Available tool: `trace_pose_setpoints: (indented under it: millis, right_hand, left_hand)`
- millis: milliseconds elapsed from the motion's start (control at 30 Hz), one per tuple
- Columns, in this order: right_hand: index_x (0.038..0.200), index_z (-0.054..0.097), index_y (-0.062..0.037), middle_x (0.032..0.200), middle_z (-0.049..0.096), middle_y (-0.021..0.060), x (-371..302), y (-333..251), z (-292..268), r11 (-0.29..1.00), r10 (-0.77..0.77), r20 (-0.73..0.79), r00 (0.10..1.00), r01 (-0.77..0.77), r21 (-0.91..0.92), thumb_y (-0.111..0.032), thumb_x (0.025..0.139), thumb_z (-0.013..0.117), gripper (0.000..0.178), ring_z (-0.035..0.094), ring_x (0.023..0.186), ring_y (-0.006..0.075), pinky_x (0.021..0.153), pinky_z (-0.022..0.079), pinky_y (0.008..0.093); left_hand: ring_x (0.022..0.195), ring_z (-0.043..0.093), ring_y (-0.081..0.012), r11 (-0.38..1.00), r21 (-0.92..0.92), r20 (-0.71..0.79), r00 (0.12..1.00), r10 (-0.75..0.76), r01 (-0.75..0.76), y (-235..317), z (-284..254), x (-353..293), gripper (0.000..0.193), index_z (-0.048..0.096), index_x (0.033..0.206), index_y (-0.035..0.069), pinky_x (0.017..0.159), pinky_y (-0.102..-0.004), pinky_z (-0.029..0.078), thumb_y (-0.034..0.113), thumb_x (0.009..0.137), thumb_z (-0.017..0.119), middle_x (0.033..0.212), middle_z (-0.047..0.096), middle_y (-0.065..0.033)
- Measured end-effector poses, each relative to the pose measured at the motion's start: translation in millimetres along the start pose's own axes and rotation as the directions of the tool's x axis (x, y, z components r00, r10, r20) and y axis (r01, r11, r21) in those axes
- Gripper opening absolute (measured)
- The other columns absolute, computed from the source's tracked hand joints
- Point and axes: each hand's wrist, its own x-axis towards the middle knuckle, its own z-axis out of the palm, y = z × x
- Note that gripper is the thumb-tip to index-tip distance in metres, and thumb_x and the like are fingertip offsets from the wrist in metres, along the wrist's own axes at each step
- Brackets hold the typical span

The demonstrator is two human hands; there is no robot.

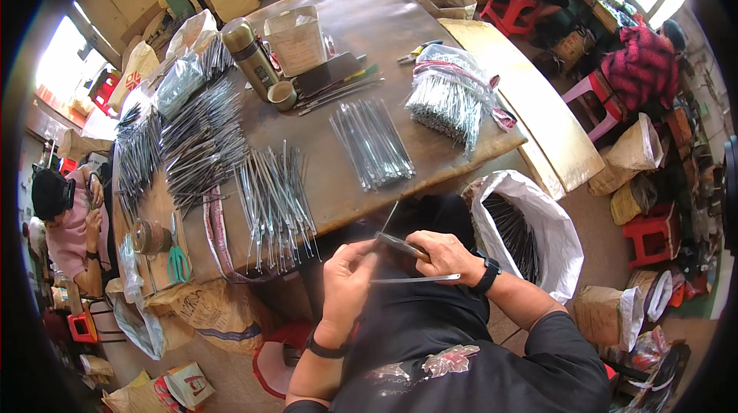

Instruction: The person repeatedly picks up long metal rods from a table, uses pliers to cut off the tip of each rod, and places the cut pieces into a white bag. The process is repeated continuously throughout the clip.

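Both hands meet over a thin metal rod [391, 214] just off the near table edge.
The left hand [347, 278] appears pinched on its lower end; the right hand [446, 254] is wrapped around a grey metal tool [400, 245] angled leftward to those fingertips. The rod's long axis slants up and slightly right, toward the table [327, 182].

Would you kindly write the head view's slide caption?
Right hand grips a grey metal tool beside the left hand, near tabletop rods.

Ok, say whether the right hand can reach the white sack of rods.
Probably yes: the sack stands open beside the right hand, nothing visibly between them, though that hand holds a metal tool.
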Motion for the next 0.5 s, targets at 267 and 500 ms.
trace_pose_setpoints:
  millis: [267,500]
  right_hand:
    - [0.09,0.061,-0.0035,0.081,0.062,0.0183,-3.3,4.2,3.2,0.998,0.055,-0.02,0.998,-0.054,0.04,-0.011,0.076,0.063,0.016,0.061,0.077,0.0376,0.067,0.049,0.0425]
    - [0.095,0.059,-0.0034,0.084,0.063,0.0198,2.8,6.7,10.3,0.986,0.113,-0.033,0.993,-0.108,0.124,-0.013,0.078,0.059,0.02,0.061,0.081,0.0398,0.07,0.049,0.0457]
  left_hand:
    - [0.061,0.046,-0.0042,0.96,0.255,0.059,0.993,0.102,-0.114,3.2,-5.8,3.2,0.023,0.065,0.111,0.0,0.053,-0.0185,0.037,0.012,0.091,0.061,0.079,0.051,0.0017]
    - [0.079,0.053,-0.0188,0.859,0.499,0.042,0.993,0.109,-0.115,30.7,-15.0,-13.2,0.045,0.062,0.117,-0.001,0.071,-0.0296,0.047,0.011,0.076,0.076,0.097,0.048,-0.0099]
